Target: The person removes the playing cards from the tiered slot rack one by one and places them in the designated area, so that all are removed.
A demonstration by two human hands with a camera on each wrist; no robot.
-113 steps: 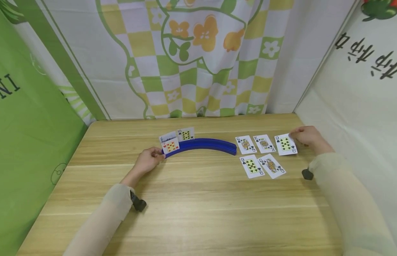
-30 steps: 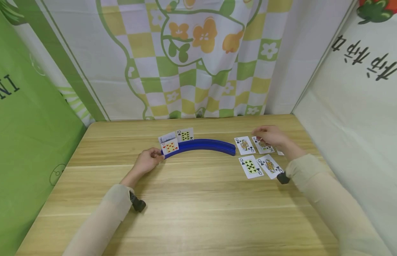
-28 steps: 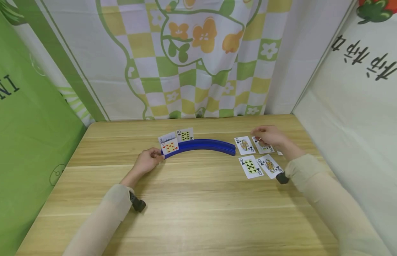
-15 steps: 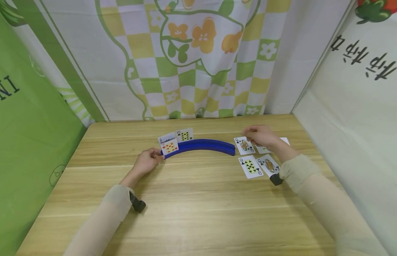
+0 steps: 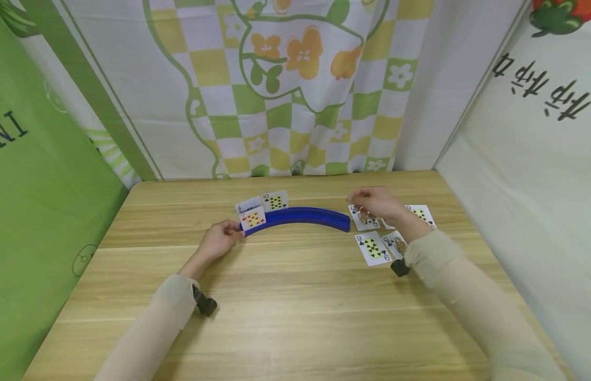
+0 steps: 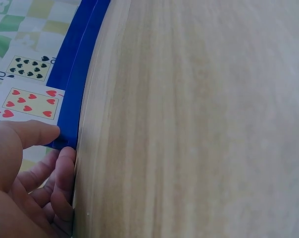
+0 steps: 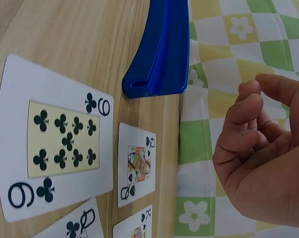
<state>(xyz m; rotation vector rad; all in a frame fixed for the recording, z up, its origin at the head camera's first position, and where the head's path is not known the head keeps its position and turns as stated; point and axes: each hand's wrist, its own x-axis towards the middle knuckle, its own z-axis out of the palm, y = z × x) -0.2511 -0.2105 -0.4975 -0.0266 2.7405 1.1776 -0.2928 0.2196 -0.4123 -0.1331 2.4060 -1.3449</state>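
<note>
In the head view, my left hand holds the left end of a curved blue card holder. The left wrist view has thumb and fingers at that end. Standing in the holder are a seven of hearts, a ten of spades and a third playing card, partly covered. My right hand, its fingers loosely curled and nothing between them, hovers over the queen of spades. Below that lie the nine of clubs and queen of clubs. My forearm partly hides the king of spades.
A nine of spades lies to the right, partly behind my right wrist. The cards rest on a wooden table. A checked curtain hangs behind its far edge, with a green panel left and a white one right.
My right hand has moved left from the nine of spades, past the king, to above the queen of spades. The cards stay where they were. My left hand has kept its place.
</note>
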